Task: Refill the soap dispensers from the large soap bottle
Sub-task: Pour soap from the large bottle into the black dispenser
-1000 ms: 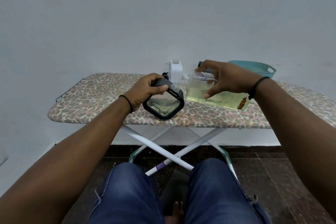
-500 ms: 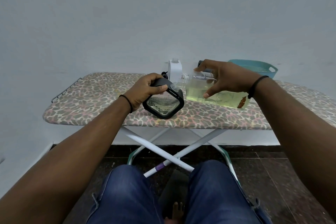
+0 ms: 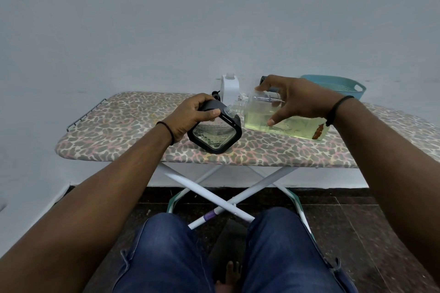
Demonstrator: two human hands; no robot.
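head view, looking down over two denim knees at an ironing board (image 3: 123,126) with a leopard-print cover, set against a pale wall.

left hand (image 3: 190,118) curled round the black top of a square dispenser (image 3: 215,133), thumb pressed along its near edge, fingers wrapped over the far side. dispenser tipped toward the right, one lower corner resting on the board near its front edge. clear ribbed glass body in a black frame, with a shallow layer of pale liquid at the bottom; exact level hard to tell through the pattern.

right hand (image 3: 295,100) clasping the big clear bottle (image 3: 283,121) from above, fingers spread over its far shoulder and thumb down on the near face. bottle held nearly on its side just above the board, neck pointing left, its threaded mouth touching or just at the dispenser's top opening. yellow-green soap pooled along the bottle's lower side, roughly half full; a reddish-brown patch near the base end. cannot tell whether soap is running through the neck.

behind the two hands, a white dispenser (image 3: 229,85) upright at the far edge of the board, contents not visible. farther right, a teal basket (image 3: 338,84) at the back, inside hidden. black bands on both wrists. white crossed legs under the board, dark tiled floor below.
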